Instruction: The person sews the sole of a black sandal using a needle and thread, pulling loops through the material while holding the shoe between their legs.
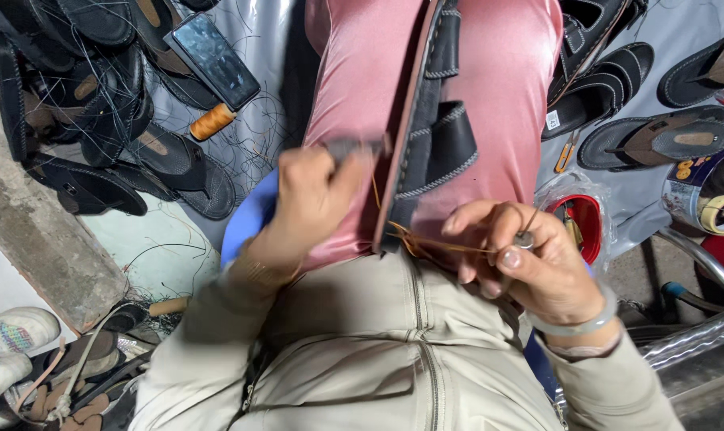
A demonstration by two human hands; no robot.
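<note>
Largest first: the black leather sandal with a brown sole edge and pale stitching (430,136) is standing on edge across the person's pink satin lap (505,96), its lower tip sitting between the two sets of fingers.

The left hand (310,199) is coming in from a beige-sleeved forearm, wrist bent, knuckles facing up. Its fingers are curling tight together round a slim grey tool handle (350,148), blurred, whose far end is meeting the sandal's sole edge just beyond the thumb.

The right hand (525,255) is angling in from the other side, a pale translucent bangle (577,323) circling its wrist. Thumb and forefinger are pinching shut on a small dark metal needle-like tool (526,233); the remaining fingers are folding loosely beneath. A tan-orange waxed thread (441,243) is running taut from that pinch across to the sandal's lower tip.

Beyond the left fingers, a dark-screened phone (212,60) is lying on a heap of black sandals (98,104), with an orange thread spool (212,121) just beside it. Past the right fingers, a red round tub wrapped in clear plastic (581,223) is sitting near more black and brown sandals (657,140).
</note>
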